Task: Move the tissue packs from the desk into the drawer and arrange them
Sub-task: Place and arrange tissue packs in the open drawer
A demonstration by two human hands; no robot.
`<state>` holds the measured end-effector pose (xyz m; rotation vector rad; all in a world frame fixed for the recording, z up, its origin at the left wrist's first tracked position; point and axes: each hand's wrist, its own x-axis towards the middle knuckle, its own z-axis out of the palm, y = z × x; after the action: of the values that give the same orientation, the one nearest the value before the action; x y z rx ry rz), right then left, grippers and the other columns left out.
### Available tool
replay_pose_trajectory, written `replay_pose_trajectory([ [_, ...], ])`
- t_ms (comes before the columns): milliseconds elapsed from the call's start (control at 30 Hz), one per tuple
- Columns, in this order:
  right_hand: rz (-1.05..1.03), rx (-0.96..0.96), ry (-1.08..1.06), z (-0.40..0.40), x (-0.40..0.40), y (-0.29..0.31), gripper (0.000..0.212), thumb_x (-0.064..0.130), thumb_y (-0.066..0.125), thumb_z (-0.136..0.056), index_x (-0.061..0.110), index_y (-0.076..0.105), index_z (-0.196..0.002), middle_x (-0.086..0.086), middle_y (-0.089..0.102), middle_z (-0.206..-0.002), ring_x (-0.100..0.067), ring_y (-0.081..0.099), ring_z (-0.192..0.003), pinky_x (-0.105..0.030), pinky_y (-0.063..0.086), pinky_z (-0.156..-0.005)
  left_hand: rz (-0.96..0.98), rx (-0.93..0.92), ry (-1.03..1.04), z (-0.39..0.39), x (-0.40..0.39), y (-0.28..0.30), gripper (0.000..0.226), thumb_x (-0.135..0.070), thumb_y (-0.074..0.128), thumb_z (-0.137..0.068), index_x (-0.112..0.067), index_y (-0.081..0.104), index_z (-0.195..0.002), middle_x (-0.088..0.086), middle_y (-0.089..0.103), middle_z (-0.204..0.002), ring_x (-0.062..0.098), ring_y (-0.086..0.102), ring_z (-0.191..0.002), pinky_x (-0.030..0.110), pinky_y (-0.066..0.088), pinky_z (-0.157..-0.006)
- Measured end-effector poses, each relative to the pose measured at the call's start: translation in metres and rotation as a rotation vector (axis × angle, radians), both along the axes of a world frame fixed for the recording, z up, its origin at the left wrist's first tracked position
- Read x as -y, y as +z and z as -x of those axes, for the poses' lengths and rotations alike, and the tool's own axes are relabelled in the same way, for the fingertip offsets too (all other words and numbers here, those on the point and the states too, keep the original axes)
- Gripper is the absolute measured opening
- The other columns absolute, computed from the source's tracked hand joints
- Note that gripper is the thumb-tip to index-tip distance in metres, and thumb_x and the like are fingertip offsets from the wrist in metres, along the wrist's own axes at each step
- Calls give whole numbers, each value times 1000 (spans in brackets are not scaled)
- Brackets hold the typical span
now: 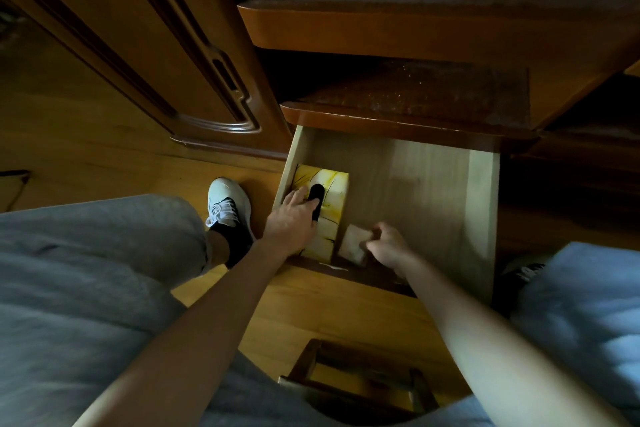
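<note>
The pale wooden drawer [433, 191] is pulled out below the desk. A yellow tissue box [334, 194] with a dark oval slot lies along the drawer's left wall. My left hand [294, 218] rests on top of the box, fingers spread toward the slot. Just right of the box, near the drawer's front, a small pale tissue pack [351, 243] stands tilted. My right hand [389, 243] pinches its right edge with curled fingers. The pack touches or nearly touches the box.
Two dark wooden shelves [415, 114] overhang the drawer's back. A cabinet door [145, 45] stands at the left. My knees in grey trousers and a white shoe [227, 204] flank the drawer. A wooden stool [356, 381] is beneath me. The drawer's right half holds nothing.
</note>
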<state>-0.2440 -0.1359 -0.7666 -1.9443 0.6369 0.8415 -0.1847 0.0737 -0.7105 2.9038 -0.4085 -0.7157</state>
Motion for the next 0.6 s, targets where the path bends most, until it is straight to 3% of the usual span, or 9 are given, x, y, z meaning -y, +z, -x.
replay_pose_trajectory([
  [100, 108, 59, 146, 4, -13, -7, 56, 11, 53, -101, 16, 37, -155, -12, 43, -156, -30, 44, -139, -39, 41, -111, -86, -3, -57, 8, -2, -2, 50, -23, 53, -100, -28, 41, -149, 2, 4, -169, 25, 12, -154, 44, 44, -105],
  [233, 228, 119, 302, -5, -18, -9, 44, 8, 51, -100, 13, 55, -143, -13, 56, -143, -31, 52, -130, -40, 47, -105, -60, 4, -60, 8, -2, 0, 61, -15, 56, -99, -24, 31, -154, 1, 1, -169, 22, 10, -154, 40, 40, -111],
  [400, 149, 41, 275, -6, -19, -14, 44, 7, 59, -99, 8, 54, -142, -16, 57, -141, -31, 53, -129, -43, 46, -108, 14, -63, -6, 2, -4, -2, 73, -13, 50, -101, -15, 9, -160, 1, 3, -169, 19, 6, -154, 37, 21, -123],
  [600, 59, -4, 239, -2, -18, -9, 55, 18, 57, -99, 12, 44, -151, -13, 46, -152, -30, 46, -137, -42, 41, -112, 30, -91, -3, 1, -5, -2, 62, -16, 42, -103, -14, 16, -160, 1, 4, -169, 20, 7, -154, 41, 21, -123],
])
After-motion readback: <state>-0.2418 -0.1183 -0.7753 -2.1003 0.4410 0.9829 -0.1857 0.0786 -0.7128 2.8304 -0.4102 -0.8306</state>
